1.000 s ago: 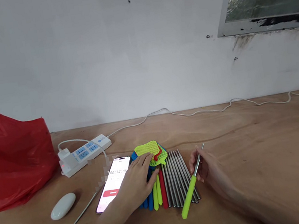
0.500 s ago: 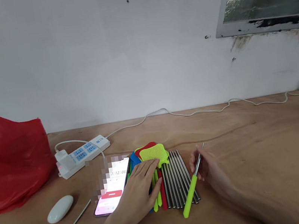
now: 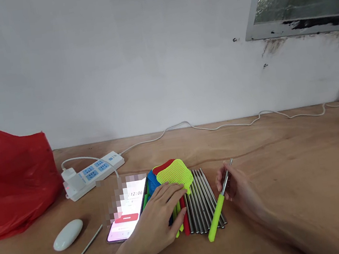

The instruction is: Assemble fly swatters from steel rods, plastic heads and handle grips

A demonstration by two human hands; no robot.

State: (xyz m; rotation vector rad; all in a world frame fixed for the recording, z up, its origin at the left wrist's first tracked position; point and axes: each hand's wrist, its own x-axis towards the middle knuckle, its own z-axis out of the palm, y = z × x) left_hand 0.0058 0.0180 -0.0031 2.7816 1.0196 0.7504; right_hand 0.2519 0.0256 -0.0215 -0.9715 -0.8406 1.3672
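Right hand: grip closed round a metal rod close to its upper end; a lime sleeve covers the rod's lower part, slanting down toward the near edge, above the right side of a row of bare rods. Left hand: palm down, fingers extended over the coloured handles, fingertips at the lower edge of the lime mesh head; whether this grip pinches the mesh cannot be told.

Handling, in my judgement: the rod is best held by thumb and fingertips, sleeve end left free, so that it can be turned without regripping; the left hand should take one mesh head by its narrow neck, since the overlapping heads may drag one another; light pressure is advised, as thin mesh would probably bend.

Materials: bare rods smooth, shiny, slim and straight, laid side by side on the wooden counter; mesh heads seemingly plastic, flat, round-cornered and finely perforated, lime over red, with blue at the left; the red handle matt and tubular, just beside the rods; a glossy phone lies just left of the pile, screen lit.
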